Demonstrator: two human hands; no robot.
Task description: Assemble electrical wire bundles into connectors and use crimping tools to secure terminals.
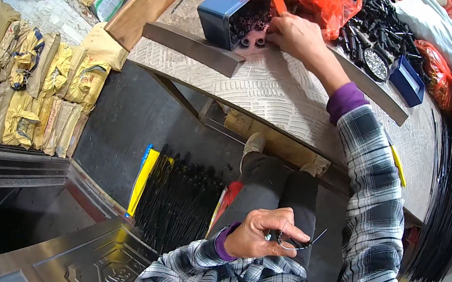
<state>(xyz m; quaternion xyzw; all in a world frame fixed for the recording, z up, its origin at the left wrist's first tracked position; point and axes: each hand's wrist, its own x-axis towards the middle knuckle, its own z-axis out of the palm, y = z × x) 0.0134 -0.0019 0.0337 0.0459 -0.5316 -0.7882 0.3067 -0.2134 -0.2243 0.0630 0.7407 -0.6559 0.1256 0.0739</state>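
Low over my lap, my left hand (pixel 266 234) is closed in a pinch around a small dark piece with thin wire-like ends (pixel 317 237); its exact kind is too small to make out. My right arm stretches forward across the table. At the mouth of a blue box (pixel 223 12) lying on its side, my right hand (pixel 298 36) has its fingers bent together beside small black ring-shaped parts (pixel 252 43). More of these parts fill the box. Whatever the right fingertips grip is hidden.
Metal strips (pixel 193 49) edge the worktable (pixel 280 105). Orange plastic bags (pixel 320 4), black parts (pixel 376 29), a round dish of small pale pieces (pixel 375 64) and a blue tray (pixel 408 82) lie there. Thin black rods (pixel 450 196) stand right; bundled black rods (pixel 176 204) lie left of my legs.
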